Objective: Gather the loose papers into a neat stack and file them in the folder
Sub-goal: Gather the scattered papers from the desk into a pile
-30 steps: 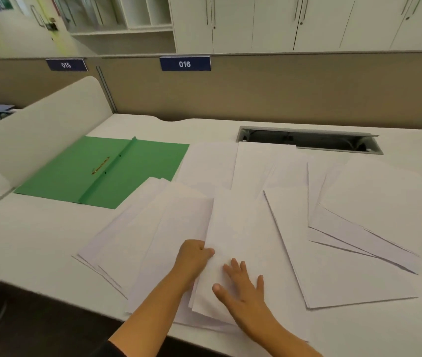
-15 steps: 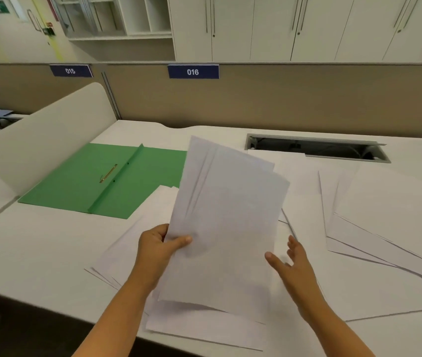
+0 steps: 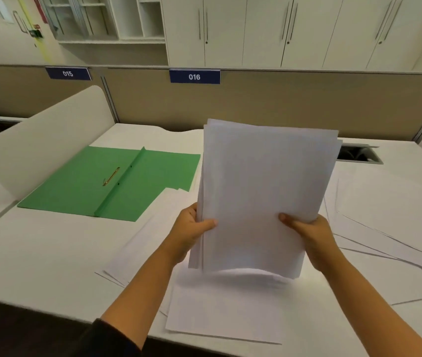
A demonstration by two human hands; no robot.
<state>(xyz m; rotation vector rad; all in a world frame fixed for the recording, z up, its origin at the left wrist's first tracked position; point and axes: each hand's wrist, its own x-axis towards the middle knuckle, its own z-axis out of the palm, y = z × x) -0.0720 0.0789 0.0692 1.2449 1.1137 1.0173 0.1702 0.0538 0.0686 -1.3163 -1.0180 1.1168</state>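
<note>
I hold a bundle of white papers (image 3: 264,191) upright above the desk, its sheets slightly fanned at the top. My left hand (image 3: 191,229) grips its left edge and my right hand (image 3: 307,234) grips its right edge, thumbs on the front. More loose sheets (image 3: 230,310) lie flat under the bundle, and others (image 3: 385,222) spread to the right. The green folder (image 3: 81,186) lies open on the left of the desk, with a brass fastener (image 3: 111,176) beside its spine.
A curved white divider (image 3: 40,148) rises left of the folder. A beige partition (image 3: 282,104) with the label 016 closes the back. A cable slot (image 3: 359,153) is sunk into the desk at back right. The desk's front edge (image 3: 50,309) runs close to me.
My left hand lifted a bundle of sheets off the desk and raised it upright. My right hand left the desk and took hold of the bundle's right edge.
</note>
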